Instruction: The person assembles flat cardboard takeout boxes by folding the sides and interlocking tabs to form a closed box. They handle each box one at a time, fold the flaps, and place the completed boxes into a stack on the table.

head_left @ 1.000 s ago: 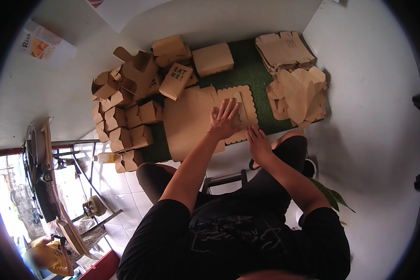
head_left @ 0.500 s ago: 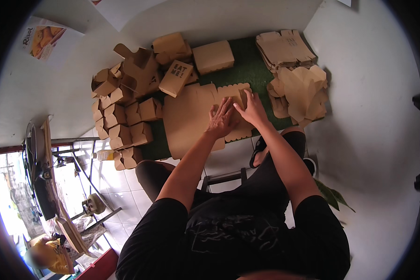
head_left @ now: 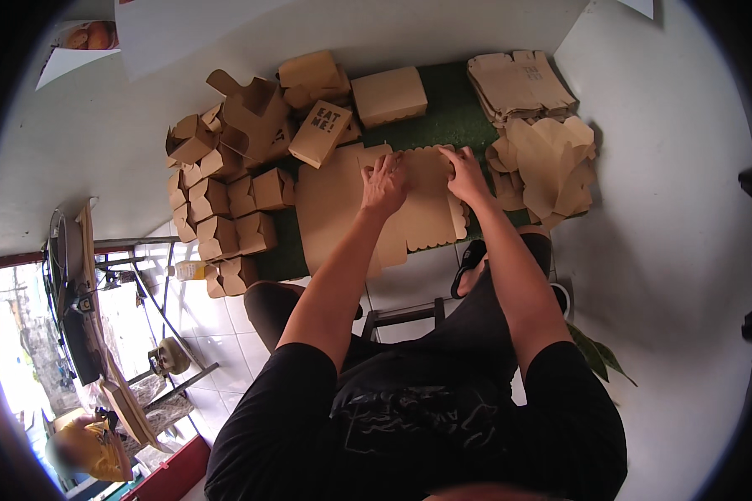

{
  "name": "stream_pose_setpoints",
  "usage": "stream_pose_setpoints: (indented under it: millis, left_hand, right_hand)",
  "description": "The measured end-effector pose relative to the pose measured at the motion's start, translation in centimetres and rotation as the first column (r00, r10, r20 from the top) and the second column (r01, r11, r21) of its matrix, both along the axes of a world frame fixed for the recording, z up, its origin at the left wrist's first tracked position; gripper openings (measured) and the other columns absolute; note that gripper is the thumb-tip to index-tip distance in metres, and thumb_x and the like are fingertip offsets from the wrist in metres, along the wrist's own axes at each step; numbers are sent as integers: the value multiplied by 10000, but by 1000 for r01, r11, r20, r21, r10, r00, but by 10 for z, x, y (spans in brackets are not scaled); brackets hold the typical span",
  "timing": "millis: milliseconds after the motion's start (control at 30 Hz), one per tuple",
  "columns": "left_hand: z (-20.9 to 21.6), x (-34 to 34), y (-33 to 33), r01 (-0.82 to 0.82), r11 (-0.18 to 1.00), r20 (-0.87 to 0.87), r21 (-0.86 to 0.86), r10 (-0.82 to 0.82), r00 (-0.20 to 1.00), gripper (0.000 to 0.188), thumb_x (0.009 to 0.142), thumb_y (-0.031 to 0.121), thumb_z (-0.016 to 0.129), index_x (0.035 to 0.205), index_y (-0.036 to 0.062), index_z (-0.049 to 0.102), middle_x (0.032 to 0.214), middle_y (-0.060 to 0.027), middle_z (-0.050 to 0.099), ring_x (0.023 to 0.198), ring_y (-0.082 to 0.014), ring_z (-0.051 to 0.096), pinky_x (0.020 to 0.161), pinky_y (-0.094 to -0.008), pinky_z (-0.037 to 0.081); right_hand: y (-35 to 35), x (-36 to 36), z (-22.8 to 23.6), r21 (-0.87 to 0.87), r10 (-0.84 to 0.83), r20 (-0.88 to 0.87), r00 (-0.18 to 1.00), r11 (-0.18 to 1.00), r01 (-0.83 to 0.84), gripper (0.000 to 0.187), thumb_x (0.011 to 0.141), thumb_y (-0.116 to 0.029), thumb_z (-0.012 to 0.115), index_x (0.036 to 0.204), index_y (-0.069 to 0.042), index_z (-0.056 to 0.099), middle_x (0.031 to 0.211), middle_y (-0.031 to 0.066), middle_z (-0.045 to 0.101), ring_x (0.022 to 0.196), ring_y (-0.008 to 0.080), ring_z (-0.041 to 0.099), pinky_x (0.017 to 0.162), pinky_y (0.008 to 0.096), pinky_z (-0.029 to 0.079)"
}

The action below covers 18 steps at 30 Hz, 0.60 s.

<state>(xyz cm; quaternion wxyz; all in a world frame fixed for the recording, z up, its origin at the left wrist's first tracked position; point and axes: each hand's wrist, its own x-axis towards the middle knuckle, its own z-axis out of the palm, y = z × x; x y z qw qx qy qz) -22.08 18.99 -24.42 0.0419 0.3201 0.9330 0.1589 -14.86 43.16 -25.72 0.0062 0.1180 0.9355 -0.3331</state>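
Note:
A flat brown cardboard box blank [head_left: 334, 204] with scalloped edges on its right part lies on the green mat. My left hand [head_left: 385, 184] rests on the blank near its far middle, fingers spread and slightly bent, holding nothing. At the blank's far right corner is my right hand [head_left: 468, 175]. Its thumb and fingers are apart and touch the scalloped edge, without visibly closing on it. Part of the blank's far edge is hidden beneath my hands.
Folded small boxes [head_left: 217, 238] crowd the mat's left side, with larger closed boxes [head_left: 390, 96] along the back. Flat blanks [head_left: 522, 88] are stacked at the far right, beside loose opened cardboard [head_left: 551, 167]. A bottle [head_left: 188, 270] stands left; a person in yellow [head_left: 100, 451] appears lower left.
My left hand has shifted slightly left and away from me. My right hand has moved a little right to the blank's corner, and the scalloped part now lies flatter, reaching farther right.

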Motion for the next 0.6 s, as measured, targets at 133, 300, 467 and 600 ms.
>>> stream_pose_setpoints:
  millis: [133, 300, 467, 600]
  left_hand:
    - [2, -10, 0, 35, 999, 22, -3, -35, 999, 761, 998, 415, 883, 1680, 221, 607, 1632, -37, 567, 1551, -289, 509, 1210, -603, 400]
    - [6, -9, -1, 39, 999, 25, 27, -40, 999, 788, 950, 441, 916, 1653, 228, 629, 1554, -17, 604, 1479, -279, 549, 1186, -594, 413]
    - [12, -8, -4, 1, 999, 21, 45, -2, 1000, 871, 910, 567, 927, 1669, 256, 631, 1575, -8, 613, 1510, -270, 550, 1243, -594, 368]
    - [19, -5, -10, -87, 996, -10, 26, 88, 996, 916, 831, 636, 965, 1618, 259, 689, 1532, -4, 665, 1504, -256, 567, 1284, -592, 330]
  right_hand:
    - [3, -6, 4, 68, 95, -18, 995, 993, -94, 847, 871, 127, 718, 1638, -226, 651, 1543, 127, 564, 1381, 430, 612, 1207, 509, 581]
    - [5, -17, 10, 74, 190, 27, 981, 979, -191, 847, 828, 145, 714, 1587, -229, 687, 1565, 64, 566, 1403, 437, 569, 1213, 521, 574]
    - [-5, -21, 20, 153, 216, 65, 974, 963, -224, 765, 873, 26, 833, 1568, -253, 682, 1565, 15, 583, 1470, 398, 529, 1214, 665, 522]
    - [-12, -26, 24, 239, 249, 122, 961, 932, -272, 767, 865, -105, 935, 1564, -280, 672, 1559, -19, 589, 1499, 362, 514, 1219, 748, 450]
